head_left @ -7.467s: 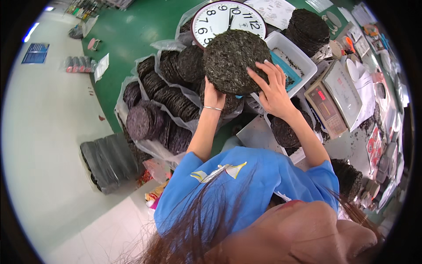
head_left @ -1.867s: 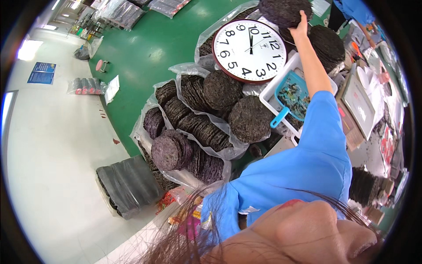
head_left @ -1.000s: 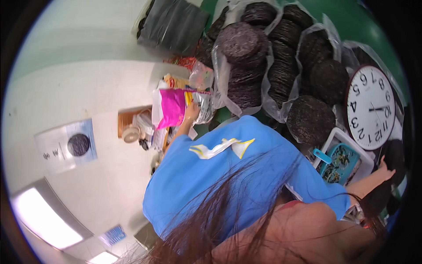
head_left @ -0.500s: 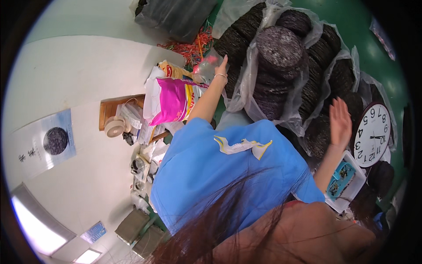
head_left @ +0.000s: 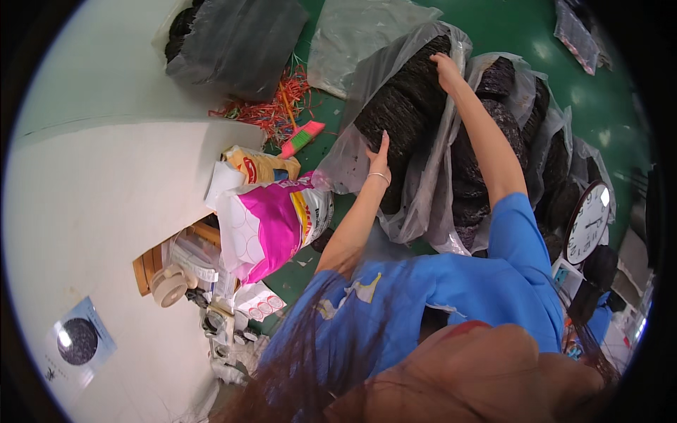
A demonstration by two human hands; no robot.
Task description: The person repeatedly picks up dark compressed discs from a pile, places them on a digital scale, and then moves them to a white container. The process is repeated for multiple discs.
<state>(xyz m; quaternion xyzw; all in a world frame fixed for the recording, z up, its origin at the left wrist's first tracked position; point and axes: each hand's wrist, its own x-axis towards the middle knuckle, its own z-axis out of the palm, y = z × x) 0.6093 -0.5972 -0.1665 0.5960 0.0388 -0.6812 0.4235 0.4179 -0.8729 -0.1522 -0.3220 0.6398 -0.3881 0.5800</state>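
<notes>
A stack of dark, round, rough-textured cakes (head_left: 398, 106), like dried seaweed, leans in a clear plastic bag (head_left: 343, 166) whose mouth is folded down around it. My left hand (head_left: 379, 161) grips its lower left side, thumb stretched up along the dark surface and the other fingers partly hidden. At the far upper end, my right hand (head_left: 446, 74) has its fingers curled on the edge of the stack beside the bag's plastic. More dark stacks (head_left: 488, 141) in clear bags stand close on the right.
A pink and white sack (head_left: 271, 229) stands left of my forearm, before a yellow bag (head_left: 257, 166). Behind lie a pink-green broom head (head_left: 303, 139), tangled red strips (head_left: 278, 109) and a grey covered bundle (head_left: 240, 53). A round clock (head_left: 587, 224) leans at the right.
My right hand has swung from beside the clock up to the stack's far end. My left hand remains at the stack's left side. The whole view has shifted.
</notes>
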